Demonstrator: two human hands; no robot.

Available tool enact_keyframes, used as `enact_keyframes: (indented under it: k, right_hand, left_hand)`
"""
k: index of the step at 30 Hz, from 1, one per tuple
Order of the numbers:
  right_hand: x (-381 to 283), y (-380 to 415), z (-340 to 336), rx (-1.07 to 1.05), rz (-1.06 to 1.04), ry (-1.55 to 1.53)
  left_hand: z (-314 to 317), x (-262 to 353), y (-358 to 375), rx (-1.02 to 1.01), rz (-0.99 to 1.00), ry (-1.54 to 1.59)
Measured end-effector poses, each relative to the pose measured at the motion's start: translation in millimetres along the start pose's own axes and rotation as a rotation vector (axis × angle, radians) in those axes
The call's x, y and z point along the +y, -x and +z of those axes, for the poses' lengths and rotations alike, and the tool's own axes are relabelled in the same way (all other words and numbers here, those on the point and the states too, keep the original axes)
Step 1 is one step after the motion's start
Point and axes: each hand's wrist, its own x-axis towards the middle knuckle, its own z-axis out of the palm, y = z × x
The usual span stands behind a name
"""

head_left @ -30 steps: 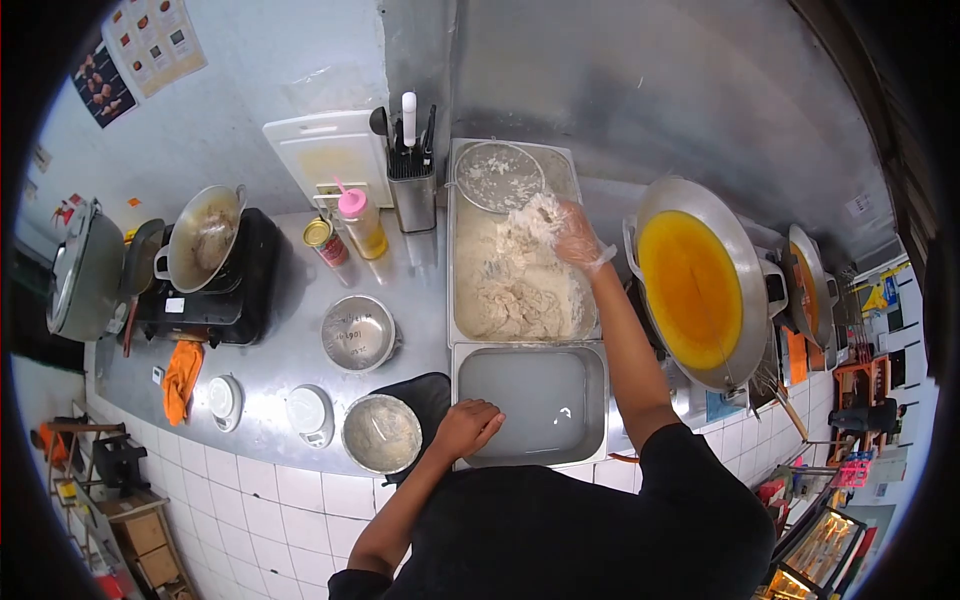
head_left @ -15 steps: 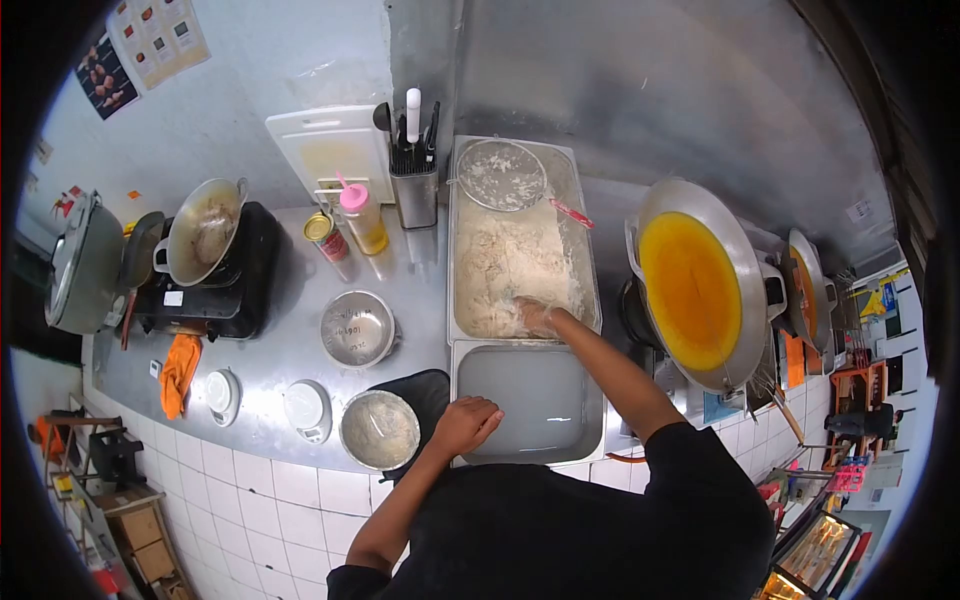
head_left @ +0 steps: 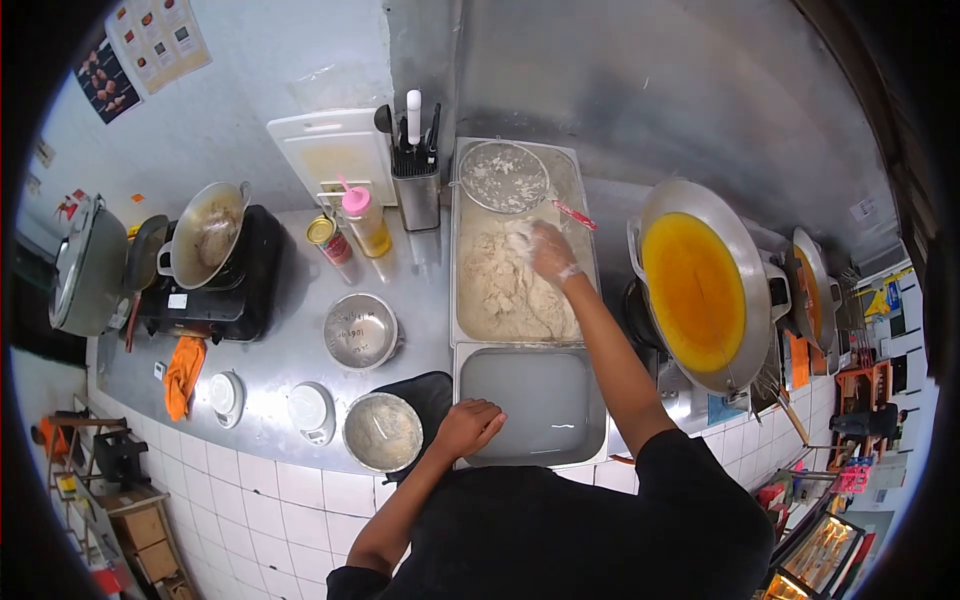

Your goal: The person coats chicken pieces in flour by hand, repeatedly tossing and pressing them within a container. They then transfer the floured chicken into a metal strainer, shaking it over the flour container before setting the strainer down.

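Observation:
My right hand, in what looks like a clear glove, is in the upper part of a metal tray of floury mixture. Flour blurs its fingertips, so what they hold is hidden. A round strainer with a red handle lies over the tray's back end, just above that hand. My left hand rests with fingers together at the left rim of the water tray; whether it grips anything cannot be made out. Beside it stands a metal bowl with a floury coating.
A large wok of orange oil stands right of the trays. Left are a steel bowl, two white scales, a pink-lidded bottle, a can, a knife holder and a pan on a black stove.
My right hand has moved from the front of the flour tray toward its back, near the strainer. The mixture's surface looks different. My left hand has stayed in place.

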Motion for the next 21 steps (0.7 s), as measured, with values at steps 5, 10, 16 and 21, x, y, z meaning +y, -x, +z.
enact_keyframes:
  k: [5, 10, 16, 21]
  right_hand:
    - [-3.0, -0.5, 141.4, -0.25, 0.087, -0.43]
    - [-2.5, 37.1, 215.4, -0.697, -0.029, 0.023]
    - [10.2, 84.1, 180.3, -0.908, -0.129, -0.167]
    - [37.3, 66.1, 177.8, -1.084, -0.422, -0.086]
  left_hand:
    - [-0.1, 1.4, 0.0, -0.011, 0.012, -0.001]
    - [-2.5, -0.2, -2.9, -0.024, -0.016, -0.015]
    - [-1.5, -0.1, -0.9, -0.057, -0.007, 0.003]
    - [-1.1, 0.6, 0.5, -0.002, -0.003, -0.004]
